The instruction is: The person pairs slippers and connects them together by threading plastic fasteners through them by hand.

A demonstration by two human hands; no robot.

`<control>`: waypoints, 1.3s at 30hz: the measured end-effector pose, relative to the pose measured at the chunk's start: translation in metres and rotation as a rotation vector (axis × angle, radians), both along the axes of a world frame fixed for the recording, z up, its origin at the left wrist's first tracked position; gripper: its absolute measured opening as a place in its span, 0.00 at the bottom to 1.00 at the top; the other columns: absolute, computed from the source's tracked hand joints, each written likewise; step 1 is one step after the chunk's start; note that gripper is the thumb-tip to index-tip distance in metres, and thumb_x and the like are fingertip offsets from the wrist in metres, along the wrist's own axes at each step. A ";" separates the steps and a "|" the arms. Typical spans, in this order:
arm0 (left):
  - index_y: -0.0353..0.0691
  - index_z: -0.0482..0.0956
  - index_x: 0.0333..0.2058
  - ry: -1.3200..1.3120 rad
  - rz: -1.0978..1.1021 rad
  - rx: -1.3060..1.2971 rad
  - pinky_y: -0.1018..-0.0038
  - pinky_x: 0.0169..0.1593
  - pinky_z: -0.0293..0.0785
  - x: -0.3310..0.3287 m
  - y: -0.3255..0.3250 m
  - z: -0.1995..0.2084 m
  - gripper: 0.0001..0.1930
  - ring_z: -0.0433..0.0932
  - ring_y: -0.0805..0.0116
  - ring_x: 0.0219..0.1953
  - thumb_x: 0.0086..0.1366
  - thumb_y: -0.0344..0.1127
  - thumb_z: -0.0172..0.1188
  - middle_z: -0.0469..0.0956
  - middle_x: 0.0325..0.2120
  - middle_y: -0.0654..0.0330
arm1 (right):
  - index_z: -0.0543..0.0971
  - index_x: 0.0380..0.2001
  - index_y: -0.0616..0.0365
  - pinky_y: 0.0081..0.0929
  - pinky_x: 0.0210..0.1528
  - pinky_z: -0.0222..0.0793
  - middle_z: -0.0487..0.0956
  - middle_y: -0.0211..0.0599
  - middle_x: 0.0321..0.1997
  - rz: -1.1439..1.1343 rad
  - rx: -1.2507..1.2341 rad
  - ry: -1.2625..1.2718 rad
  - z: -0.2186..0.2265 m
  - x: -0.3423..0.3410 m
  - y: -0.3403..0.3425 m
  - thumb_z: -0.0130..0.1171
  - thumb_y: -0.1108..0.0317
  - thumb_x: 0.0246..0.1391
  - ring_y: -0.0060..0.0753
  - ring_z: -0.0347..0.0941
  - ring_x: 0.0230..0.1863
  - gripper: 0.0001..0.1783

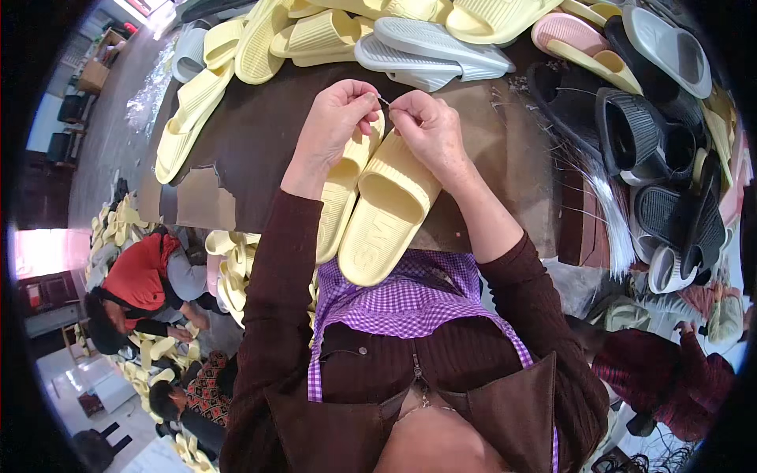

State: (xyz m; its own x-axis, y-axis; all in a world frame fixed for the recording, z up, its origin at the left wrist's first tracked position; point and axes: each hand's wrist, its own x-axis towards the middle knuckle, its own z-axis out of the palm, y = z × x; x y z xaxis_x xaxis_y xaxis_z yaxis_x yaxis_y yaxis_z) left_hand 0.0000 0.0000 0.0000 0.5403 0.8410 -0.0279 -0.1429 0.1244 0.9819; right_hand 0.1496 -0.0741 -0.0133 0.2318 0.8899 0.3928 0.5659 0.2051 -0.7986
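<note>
Yellow slippers (376, 230) partly beneath the left hand (339, 118) and right hand (432, 134)

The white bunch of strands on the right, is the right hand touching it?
Apart. The head view shows brown tabletop between the right hand, up beside the left hand, and the white bunch.

The right hand (432, 135) partly hides a yellow slipper (383, 225). The pinched strand (384, 100) is indistinct. The worktop's (264, 130) far-edge slippers (501, 19) are cropped.
</note>
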 end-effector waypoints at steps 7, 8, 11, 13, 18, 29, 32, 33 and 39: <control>0.32 0.74 0.35 0.001 0.005 -0.002 0.85 0.25 0.69 0.000 -0.001 0.000 0.06 0.72 0.80 0.25 0.62 0.30 0.54 0.74 0.24 0.62 | 0.78 0.27 0.61 0.24 0.30 0.70 0.77 0.36 0.20 0.009 0.019 0.033 -0.004 0.000 0.002 0.58 0.72 0.47 0.24 0.74 0.23 0.04; 0.32 0.74 0.35 0.001 0.006 -0.007 0.85 0.25 0.69 0.000 -0.001 -0.001 0.06 0.72 0.80 0.25 0.62 0.30 0.54 0.74 0.24 0.62 | 0.78 0.27 0.61 0.24 0.30 0.70 0.77 0.36 0.20 0.010 0.014 0.033 -0.004 0.000 0.001 0.58 0.72 0.47 0.24 0.74 0.23 0.04; 0.32 0.73 0.35 -0.005 0.013 -0.005 0.85 0.25 0.69 0.001 0.001 -0.002 0.06 0.72 0.79 0.25 0.62 0.30 0.54 0.74 0.25 0.62 | 0.78 0.27 0.61 0.24 0.29 0.70 0.77 0.36 0.20 0.005 0.045 -0.018 -0.002 0.000 0.002 0.58 0.72 0.47 0.24 0.74 0.22 0.04; 0.32 0.73 0.35 -0.006 0.012 0.004 0.85 0.25 0.69 0.001 0.004 -0.001 0.06 0.72 0.79 0.25 0.62 0.29 0.54 0.74 0.25 0.62 | 0.78 0.27 0.61 0.24 0.29 0.70 0.77 0.36 0.19 0.004 0.052 -0.020 -0.001 0.000 0.006 0.58 0.72 0.47 0.24 0.74 0.22 0.04; 0.32 0.73 0.35 -0.001 0.009 0.001 0.85 0.25 0.69 0.001 0.004 0.000 0.06 0.72 0.79 0.25 0.62 0.29 0.54 0.74 0.25 0.62 | 0.78 0.27 0.61 0.23 0.28 0.70 0.77 0.35 0.19 0.002 0.041 0.013 -0.002 0.000 0.007 0.58 0.72 0.48 0.23 0.74 0.22 0.04; 0.33 0.74 0.35 0.000 0.020 0.006 0.85 0.25 0.69 0.001 0.003 -0.001 0.06 0.73 0.79 0.25 0.62 0.30 0.54 0.75 0.25 0.62 | 0.78 0.27 0.62 0.20 0.27 0.70 0.77 0.34 0.19 0.001 0.035 0.021 -0.003 0.000 0.006 0.58 0.72 0.48 0.20 0.75 0.22 0.05; 0.33 0.74 0.35 0.022 0.026 0.006 0.85 0.25 0.69 0.002 0.001 0.001 0.06 0.72 0.79 0.24 0.62 0.30 0.55 0.75 0.24 0.62 | 0.78 0.27 0.62 0.20 0.27 0.70 0.77 0.35 0.19 0.003 0.026 0.038 -0.002 -0.001 0.006 0.58 0.72 0.49 0.20 0.75 0.22 0.05; 0.33 0.74 0.35 0.030 0.022 0.006 0.86 0.24 0.69 0.002 0.000 0.002 0.06 0.72 0.80 0.24 0.62 0.30 0.55 0.75 0.24 0.62 | 0.78 0.28 0.63 0.20 0.27 0.70 0.77 0.34 0.20 0.000 0.025 0.040 -0.002 -0.001 0.005 0.58 0.72 0.49 0.20 0.74 0.22 0.05; 0.33 0.75 0.34 0.028 0.002 0.016 0.86 0.23 0.67 0.003 -0.001 0.000 0.06 0.71 0.81 0.22 0.61 0.29 0.56 0.75 0.23 0.64 | 0.78 0.29 0.63 0.18 0.27 0.70 0.77 0.33 0.20 0.027 -0.016 0.140 -0.005 -0.002 0.006 0.57 0.73 0.49 0.18 0.74 0.23 0.04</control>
